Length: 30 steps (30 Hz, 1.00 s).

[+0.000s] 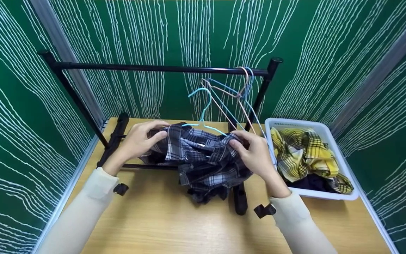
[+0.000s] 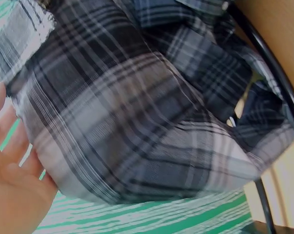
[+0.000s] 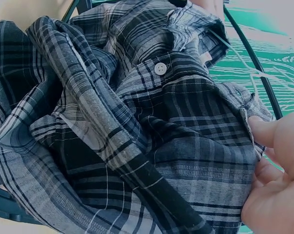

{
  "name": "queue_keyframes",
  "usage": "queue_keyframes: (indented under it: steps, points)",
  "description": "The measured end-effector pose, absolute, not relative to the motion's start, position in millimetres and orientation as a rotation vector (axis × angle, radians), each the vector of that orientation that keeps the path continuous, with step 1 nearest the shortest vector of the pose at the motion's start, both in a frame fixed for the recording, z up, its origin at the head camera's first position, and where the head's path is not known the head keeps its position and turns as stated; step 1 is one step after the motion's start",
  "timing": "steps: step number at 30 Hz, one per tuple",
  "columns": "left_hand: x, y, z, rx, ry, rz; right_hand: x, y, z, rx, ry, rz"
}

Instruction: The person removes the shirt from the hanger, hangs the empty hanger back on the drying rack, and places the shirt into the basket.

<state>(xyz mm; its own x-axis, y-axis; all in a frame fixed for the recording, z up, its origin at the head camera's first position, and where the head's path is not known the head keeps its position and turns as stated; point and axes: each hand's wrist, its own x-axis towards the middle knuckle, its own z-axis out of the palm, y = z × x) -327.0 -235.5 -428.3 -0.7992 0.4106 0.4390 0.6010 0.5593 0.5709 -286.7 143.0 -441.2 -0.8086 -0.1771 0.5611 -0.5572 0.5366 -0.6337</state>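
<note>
A dark grey, black and white plaid shirt (image 1: pixel 206 155) hangs bunched between both hands, with a white button (image 3: pixel 160 68) showing in the right wrist view. A light turquoise hanger (image 1: pixel 203 112) rises out of its neck opening, its arms running into the cloth and its hook free of the rail. My left hand (image 1: pixel 142 138) pinches the shirt's left shoulder area, thumb in front and fingers behind the cloth. On the other side my right hand (image 1: pixel 254 150) grips the shirt by the opposite shoulder, its thumb (image 3: pixel 266 131) pressed on the fabric edge.
A black garment rack (image 1: pixel 146 67) stands behind the shirt on the wooden table (image 1: pixel 174 225). Pink (image 1: pixel 241 102) and blue (image 1: pixel 251 88) hangers hang at its right end. To the right, a white basket (image 1: pixel 351 194) holds yellow plaid and dark clothes. Green, white-streaked walls enclose the table.
</note>
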Motion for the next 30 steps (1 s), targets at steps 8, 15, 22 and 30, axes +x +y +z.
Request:
queue_keyframes:
  steps: [8, 15, 22, 30]
  points:
    - [-326, -242, -436, -0.744, -2.545, -1.266, -287, 144, -445, 0.602, -2.329, 1.197]
    - [-322, -240, -436, -0.747, -2.53, -1.289, -287, 143, -450, 0.592, -2.307, 1.195]
    - [-321, -230, -433, -0.725, -2.49, -1.288, -285, 139, -453, 0.629, -2.294, 1.15]
    - [-322, -212, -429, -0.724, -2.436, -1.304, -282, 136, -450, 0.633, -2.292, 1.151]
